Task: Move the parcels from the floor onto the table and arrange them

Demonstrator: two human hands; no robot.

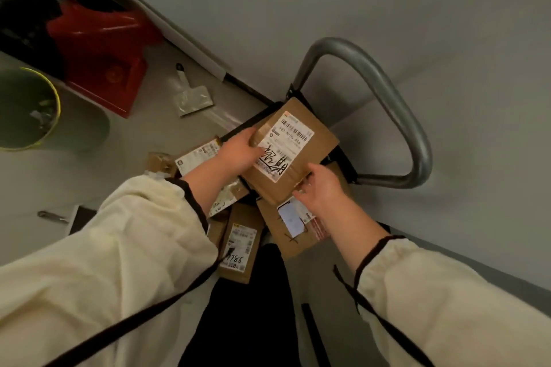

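- left hand (238, 152) is clamped on the left edge of the top parcel (298, 140), thumb lying across the white label, rest of the fingers tucked out of sight under the box
- right hand (320, 188) has the near corner of the same box, thumb on top, fingers curled round the edge, so both hands are gripping it
- the top parcel is brown cardboard with barcodes and a big black marker scrawl on the label. It sits diagonally over the black deck of a trolley (386, 92), and honestly can't tell if it's lifted clear or resting on what's below
- both arms are in cream sleeves (119, 247) with dark cuffs
- just under the right wrist there's a flat parcel (280, 244) with a pale sticker, lying in the pile on the floor (119, 158)
- next to it, nearer me, the 9786 parcel (240, 244), number in marker on its label
- left forearm crosses over another label-up parcel (196, 155), with a small crumpled box (158, 161) touching its far side
- the trolley's grey tube handle loops up against the pale wall
- further left on the floor: a scraper (192, 95), a red bag (101, 48), and a green bin (29, 110)
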